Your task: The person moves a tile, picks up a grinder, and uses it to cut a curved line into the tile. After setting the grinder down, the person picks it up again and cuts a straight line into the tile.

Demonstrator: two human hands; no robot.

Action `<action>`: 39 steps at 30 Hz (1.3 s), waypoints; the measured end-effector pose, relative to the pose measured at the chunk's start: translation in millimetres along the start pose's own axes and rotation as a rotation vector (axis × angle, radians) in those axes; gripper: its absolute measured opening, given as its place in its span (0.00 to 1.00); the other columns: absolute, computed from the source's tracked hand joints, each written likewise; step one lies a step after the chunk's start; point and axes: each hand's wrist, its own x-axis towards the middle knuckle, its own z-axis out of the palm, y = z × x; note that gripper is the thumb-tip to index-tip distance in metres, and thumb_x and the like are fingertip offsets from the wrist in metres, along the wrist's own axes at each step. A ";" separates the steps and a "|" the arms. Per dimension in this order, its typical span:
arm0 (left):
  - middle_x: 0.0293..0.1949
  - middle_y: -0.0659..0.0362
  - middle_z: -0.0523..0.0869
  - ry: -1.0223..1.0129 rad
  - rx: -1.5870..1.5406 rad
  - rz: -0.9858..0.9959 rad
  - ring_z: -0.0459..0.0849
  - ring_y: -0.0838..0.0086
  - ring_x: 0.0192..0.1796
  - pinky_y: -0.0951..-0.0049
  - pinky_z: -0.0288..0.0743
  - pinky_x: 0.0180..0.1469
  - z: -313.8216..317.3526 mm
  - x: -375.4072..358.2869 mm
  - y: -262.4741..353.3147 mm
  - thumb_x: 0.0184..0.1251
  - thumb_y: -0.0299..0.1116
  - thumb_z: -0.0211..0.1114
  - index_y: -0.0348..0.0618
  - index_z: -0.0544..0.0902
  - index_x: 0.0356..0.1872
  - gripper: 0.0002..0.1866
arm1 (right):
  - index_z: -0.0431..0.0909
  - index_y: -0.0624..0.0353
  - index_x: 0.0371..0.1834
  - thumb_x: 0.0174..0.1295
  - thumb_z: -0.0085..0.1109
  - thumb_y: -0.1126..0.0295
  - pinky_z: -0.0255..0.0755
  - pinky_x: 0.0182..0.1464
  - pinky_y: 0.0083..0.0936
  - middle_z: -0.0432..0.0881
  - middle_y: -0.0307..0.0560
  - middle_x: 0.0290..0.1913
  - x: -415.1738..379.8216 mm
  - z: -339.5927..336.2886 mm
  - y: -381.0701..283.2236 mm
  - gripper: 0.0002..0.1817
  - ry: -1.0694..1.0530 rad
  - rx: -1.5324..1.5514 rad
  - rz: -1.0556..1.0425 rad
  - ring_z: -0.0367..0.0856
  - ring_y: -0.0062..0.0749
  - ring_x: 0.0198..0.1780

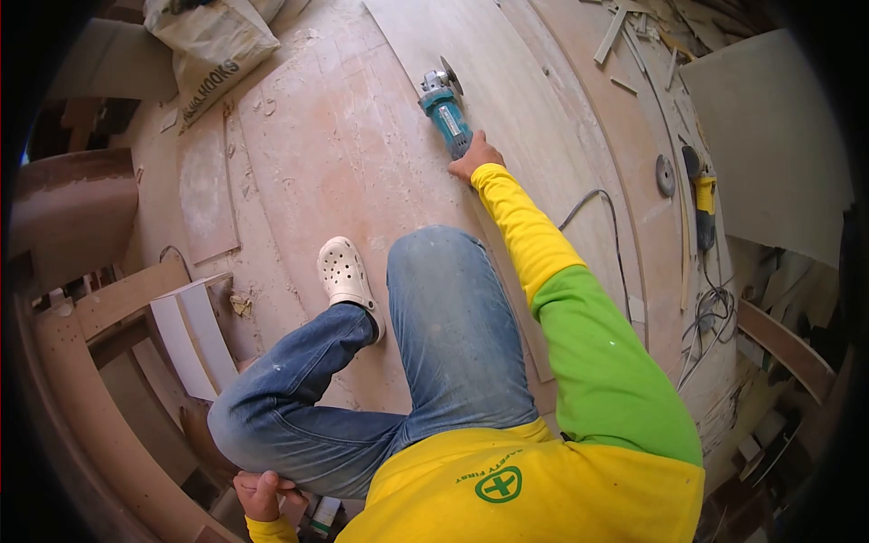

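Observation:
My right hand (477,157) is wrapped round the rear body of a teal angle grinder (446,119) on the floor boards ahead of me. The grinder's dark disc (452,76) stands on edge at the far end, beside a long pale board (534,118). Down at the lower left, my left hand (259,494) is beside my bent leg, its fingers curled and partly hidden. Whether anything is in them I cannot make out.
A second grinder with a yellow band (704,195) lies at the right, near a loose round disc (665,176) and a tangled cord (715,309). Wood offcuts (625,36) lie at top right. A printed sack (213,59) stands upper left; a curved wooden frame (68,380) stands left.

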 end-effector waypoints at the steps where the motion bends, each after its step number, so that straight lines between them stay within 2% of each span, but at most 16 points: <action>1: 0.15 0.47 0.83 -0.001 0.001 0.000 0.84 0.61 0.14 0.69 0.79 0.20 -2.0 0.0 -2.7 0.64 0.44 0.69 0.26 0.85 0.18 0.26 | 0.58 0.57 0.71 0.49 0.72 0.57 0.70 0.68 0.37 0.79 0.62 0.61 0.6 -0.4 -0.7 0.47 -0.001 -0.008 -0.001 0.80 0.53 0.63; 3: 0.13 0.47 0.82 -0.006 0.060 0.042 0.83 0.60 0.12 0.70 0.78 0.16 -5.2 0.8 -6.9 0.67 0.48 0.66 0.27 0.83 0.17 0.30 | 0.58 0.58 0.71 0.49 0.72 0.57 0.70 0.68 0.36 0.79 0.62 0.62 2.6 0.4 -0.8 0.47 0.000 -0.008 0.000 0.80 0.52 0.63; 12: 0.13 0.47 0.82 -0.004 0.073 0.053 0.82 0.59 0.12 0.68 0.77 0.14 -5.0 0.0 -6.0 0.67 0.48 0.66 0.28 0.82 0.15 0.29 | 0.57 0.58 0.73 0.50 0.73 0.57 0.69 0.70 0.36 0.78 0.61 0.63 -3.0 -0.7 -1.6 0.48 -0.001 -0.005 -0.002 0.79 0.52 0.64; 15: 0.14 0.48 0.83 -0.001 0.051 0.017 0.83 0.63 0.13 0.71 0.79 0.20 -3.3 -0.3 -4.0 0.64 0.47 0.68 0.27 0.85 0.17 0.28 | 0.57 0.58 0.73 0.50 0.73 0.57 0.69 0.70 0.36 0.78 0.61 0.63 -7.8 0.8 1.5 0.48 -0.001 0.008 -0.005 0.79 0.52 0.64; 20: 0.14 0.48 0.83 0.005 0.047 0.031 0.83 0.63 0.13 0.71 0.78 0.19 -3.6 -0.1 -4.7 0.64 0.46 0.68 0.26 0.85 0.18 0.27 | 0.59 0.57 0.70 0.46 0.73 0.58 0.70 0.68 0.37 0.79 0.62 0.61 -15.1 5.6 12.6 0.47 -0.005 0.026 -0.005 0.80 0.53 0.62; 31: 0.15 0.47 0.83 0.005 0.065 0.034 0.83 0.62 0.14 0.71 0.79 0.20 1.3 2.2 1.9 0.64 0.46 0.68 0.26 0.85 0.17 0.27 | 0.58 0.57 0.71 0.51 0.71 0.58 0.70 0.69 0.36 0.78 0.61 0.62 -16.6 4.4 11.7 0.45 -0.007 -0.003 0.012 0.80 0.52 0.63; 39: 0.14 0.46 0.83 0.025 0.020 0.041 0.84 0.60 0.14 0.70 0.79 0.19 4.3 0.1 0.7 0.65 0.44 0.67 0.25 0.84 0.17 0.27 | 0.59 0.57 0.71 0.51 0.72 0.57 0.70 0.69 0.36 0.78 0.61 0.63 -5.1 -2.8 -0.6 0.45 -0.034 0.003 0.007 0.79 0.51 0.63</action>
